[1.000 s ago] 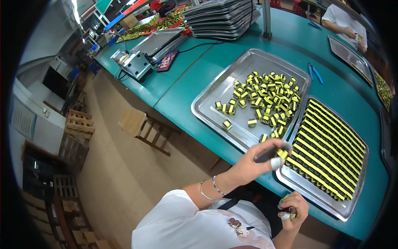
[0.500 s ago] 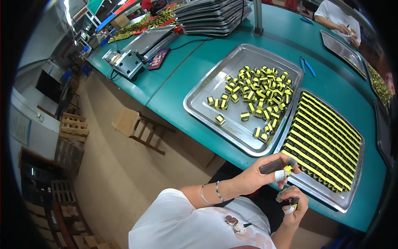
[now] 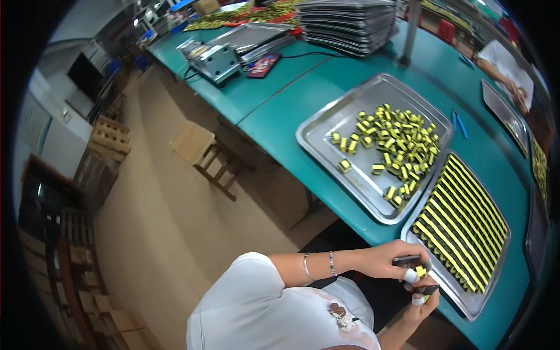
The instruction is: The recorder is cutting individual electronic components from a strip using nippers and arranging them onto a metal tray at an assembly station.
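Note:
My left hand (image 3: 385, 261), with a bracelet and bangle on its wrist, is closed around a small transformer (image 3: 420, 270) wrapped in yellow tape. A dark, flat-sided piece (image 3: 406, 261) also lies in that hand. White wrapping covers its thumb. Just below, my right hand (image 3: 421, 308) is closed with its fingertips up against the left ones. Something small and dark (image 3: 430, 289) shows at its fingers; its kind is unclear. Both hands are over the near edge of a metal tray (image 3: 457, 298) filled with neat rows of yellow-topped transformers (image 3: 466, 224).
Another metal tray (image 3: 326, 143) holds a loose heap of transformers (image 3: 402, 137). Blue-handled pliers (image 3: 460, 123) lie on the green table (image 3: 274, 125). Farther off are a stack of trays (image 3: 347, 29), a metal device (image 3: 213, 61) and a person (image 3: 506, 73). A wooden stool (image 3: 195, 143) stands left.
The hands have come together, my right hand rising against the left. The view has shifted, so the trays and table appear farther right and lower.

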### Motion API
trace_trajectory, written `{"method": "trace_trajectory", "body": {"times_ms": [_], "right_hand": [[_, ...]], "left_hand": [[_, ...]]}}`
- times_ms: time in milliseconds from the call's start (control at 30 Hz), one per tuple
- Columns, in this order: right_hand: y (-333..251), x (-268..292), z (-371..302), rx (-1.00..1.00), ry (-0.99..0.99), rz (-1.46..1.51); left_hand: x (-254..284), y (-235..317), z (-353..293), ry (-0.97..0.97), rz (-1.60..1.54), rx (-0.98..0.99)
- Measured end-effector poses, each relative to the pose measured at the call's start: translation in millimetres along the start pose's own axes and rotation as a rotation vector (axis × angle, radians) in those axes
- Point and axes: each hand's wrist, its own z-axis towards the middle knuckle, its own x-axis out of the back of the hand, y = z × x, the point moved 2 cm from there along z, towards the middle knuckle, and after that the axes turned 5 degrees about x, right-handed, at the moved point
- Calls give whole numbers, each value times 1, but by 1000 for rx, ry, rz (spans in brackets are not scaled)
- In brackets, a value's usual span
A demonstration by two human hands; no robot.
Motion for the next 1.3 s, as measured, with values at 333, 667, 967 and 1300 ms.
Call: {"method": "trace_trajectory", "body": {"times_ms": [333, 667, 967, 1300], "right_hand": [[6, -1, -1, 104, -104, 56], [20, 6, 2, -18, -31, 133], [22, 7, -1, -58, 88, 191], [6, 1, -5, -92, -4, 231]], "left_hand": [[-12, 3, -7, 100, -60, -86], [-11, -14, -3, 240, 185, -248], [-16, -9, -2, 235, 168, -280], [-7, -7, -5, 103, -138, 16]]}}
